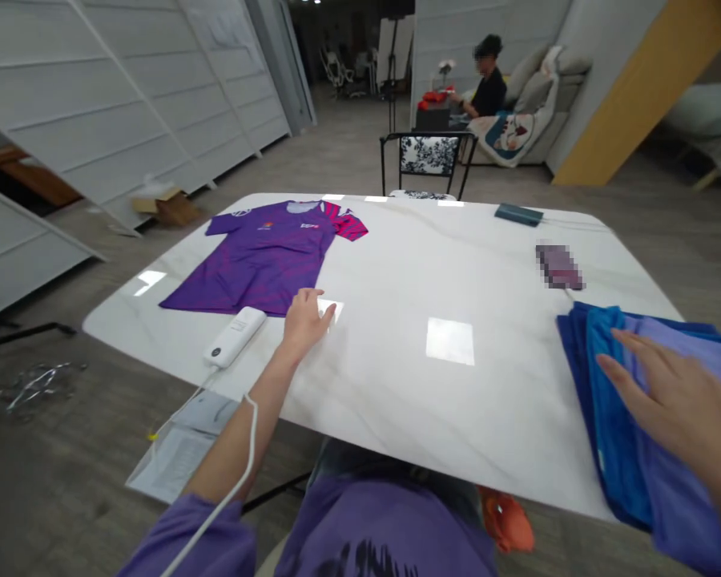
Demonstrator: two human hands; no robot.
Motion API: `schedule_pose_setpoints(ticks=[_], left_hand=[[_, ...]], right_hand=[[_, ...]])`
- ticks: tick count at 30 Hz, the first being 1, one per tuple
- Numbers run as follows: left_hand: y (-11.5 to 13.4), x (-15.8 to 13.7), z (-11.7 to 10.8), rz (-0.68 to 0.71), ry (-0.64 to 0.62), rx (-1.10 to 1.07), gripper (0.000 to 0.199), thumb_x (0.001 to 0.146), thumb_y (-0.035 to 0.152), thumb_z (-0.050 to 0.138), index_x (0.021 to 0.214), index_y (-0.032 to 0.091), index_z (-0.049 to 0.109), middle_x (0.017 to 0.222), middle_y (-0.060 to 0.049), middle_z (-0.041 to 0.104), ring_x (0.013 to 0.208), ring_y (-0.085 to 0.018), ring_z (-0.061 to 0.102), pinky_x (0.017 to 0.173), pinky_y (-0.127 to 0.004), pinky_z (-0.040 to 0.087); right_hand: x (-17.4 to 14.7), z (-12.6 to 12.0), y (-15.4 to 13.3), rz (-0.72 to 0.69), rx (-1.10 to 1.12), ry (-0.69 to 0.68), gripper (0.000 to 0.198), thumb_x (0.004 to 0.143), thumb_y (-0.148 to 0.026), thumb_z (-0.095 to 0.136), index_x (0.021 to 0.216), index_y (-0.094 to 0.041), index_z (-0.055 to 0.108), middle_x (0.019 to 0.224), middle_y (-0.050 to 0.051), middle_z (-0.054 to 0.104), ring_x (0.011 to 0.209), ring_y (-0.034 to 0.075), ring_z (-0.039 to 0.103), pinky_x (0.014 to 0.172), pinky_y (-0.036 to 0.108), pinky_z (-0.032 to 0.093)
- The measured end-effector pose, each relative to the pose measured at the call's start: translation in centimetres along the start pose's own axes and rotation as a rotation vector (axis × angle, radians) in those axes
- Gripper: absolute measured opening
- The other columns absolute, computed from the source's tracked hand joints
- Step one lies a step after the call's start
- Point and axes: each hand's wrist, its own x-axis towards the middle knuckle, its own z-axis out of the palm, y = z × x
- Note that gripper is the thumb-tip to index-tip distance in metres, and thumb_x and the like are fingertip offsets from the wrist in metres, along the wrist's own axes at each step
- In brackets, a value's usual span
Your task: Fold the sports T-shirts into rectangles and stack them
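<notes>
A purple T-shirt (258, 256) with pink-and-dark striping on one sleeve lies spread out at the table's left side. By its lower right corner is my left hand (305, 320), thumb apart from the fingers and nothing held; whether it touches the shirt's hem I cannot tell. On the right, my right hand (666, 393) is over a stack of folded blue and lavender clothes (616, 417), fingers stretched out. It covers part of the stack, and contact is hard to judge. A white power bank (235, 336) with a cable rests just below the shirt's hem.
The white marble-look table (384, 385) has a dark case (518, 215) and a blurred-out phone-like object (560, 266) at the right. Beyond it stands a black-framed chair (428, 156). A person (488, 84) sits in the background. A white cable (249, 449) crosses my left forearm.
</notes>
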Motion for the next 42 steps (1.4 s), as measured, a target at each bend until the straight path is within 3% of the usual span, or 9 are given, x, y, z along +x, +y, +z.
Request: schedule_pose_setpoints(ticks=[5,10,17,21,24,28,33,37,42], left_hand=[[-5.5,-0.3,0.6,-0.064,-0.071,0.043,0.073,0.108,0.059,0.062,0.164,0.013,0.056,0.180,-0.028,0.046,0.175,-0.047,0.033,0.144,-0.070,0.025],[-7.1,-1.9,1.9,-0.035,-0.071,0.041,0.079,0.110,0.063,0.060,0.172,0.015,0.050,0.184,-0.026,0.043,0.178,-0.044,0.032,0.145,-0.067,0.027],[-7.6,-3.3,2.0,0.007,0.003,0.051,0.073,0.112,0.063,0.055,0.175,0.025,0.052,0.174,-0.024,0.056,0.170,-0.045,0.046,0.141,-0.070,0.038],[-7.5,-3.3,1.3,0.013,-0.062,0.021,0.072,0.112,0.063,0.055,0.175,0.028,0.056,0.174,-0.022,0.057,0.167,-0.045,0.050,0.138,-0.071,0.044],[-6.9,-3.4,0.8,0.025,-0.107,-0.014,0.069,0.113,0.064,0.055,0.174,0.032,0.058,0.171,-0.020,0.060,0.163,-0.044,0.053,0.133,-0.070,0.048],[-4.1,-3.9,0.5,0.079,-0.208,-0.075,0.066,0.113,0.065,0.057,0.171,0.035,0.062,0.161,-0.020,0.065,0.153,-0.043,0.059,0.124,-0.067,0.055],[2.8,-6.3,1.6,0.275,-0.343,-0.157,0.066,0.113,0.071,0.057,0.165,0.032,0.066,0.153,-0.018,0.069,0.141,-0.039,0.062,0.116,-0.061,0.057],[9.9,-10.3,4.5,0.452,-0.475,-0.242,0.078,0.110,0.078,0.056,0.169,0.027,0.060,0.150,-0.018,0.068,0.139,-0.038,0.061,0.114,-0.059,0.057],[18.7,-16.3,8.2,0.614,-0.683,-0.438,0.093,0.104,0.083,0.062,0.177,0.027,0.049,0.160,-0.022,0.062,0.145,-0.044,0.059,0.118,-0.065,0.057]], right_hand=[[3.6,7.3,-12.7,-0.231,-0.040,-0.239,0.080,0.098,-0.093,0.042,0.157,-0.047,0.070,0.158,0.019,0.071,0.155,0.047,0.061,0.141,0.072,0.034],[8.9,19.5,-26.7,-0.356,-0.048,-0.498,0.072,0.110,-0.078,0.040,0.158,-0.034,0.070,0.162,0.015,0.070,0.156,0.038,0.063,0.138,0.061,0.041],[20.9,35.2,-44.2,-0.447,0.057,-0.457,0.070,0.120,-0.055,0.042,0.175,-0.013,0.049,0.182,0.021,0.048,0.168,0.032,0.048,0.137,0.055,0.040],[26.5,40.1,-48.7,-0.438,0.010,-0.462,0.067,0.124,-0.052,0.035,0.177,-0.012,0.046,0.186,0.022,0.041,0.175,0.029,0.037,0.143,0.058,0.027],[28.5,41.4,-47.5,-0.456,-0.076,-0.440,0.064,0.124,-0.054,0.035,0.168,-0.013,0.056,0.179,0.023,0.052,0.170,0.030,0.044,0.144,0.064,0.013],[29.2,39.8,-40.9,-0.478,-0.157,-0.341,0.063,0.123,-0.058,0.038,0.154,-0.012,0.067,0.160,0.024,0.068,0.154,0.032,0.060,0.143,0.063,0.014],[29.1,33.6,-29.3,-0.344,-0.242,-0.301,0.059,0.120,-0.061,0.038,0.144,-0.021,0.074,0.155,0.024,0.072,0.150,0.042,0.063,0.141,0.068,0.022],[28.7,27.5,-20.4,-0.152,-0.333,-0.358,0.058,0.118,-0.062,0.040,0.136,-0.021,0.077,0.154,0.024,0.073,0.152,0.043,0.061,0.139,0.070,0.023],[26.6,20.5,-11.5,-0.058,-0.350,-0.272,0.068,0.115,-0.074,0.044,0.120,-0.017,0.081,0.129,0.030,0.080,0.128,0.044,0.072,0.120,0.074,0.041]])
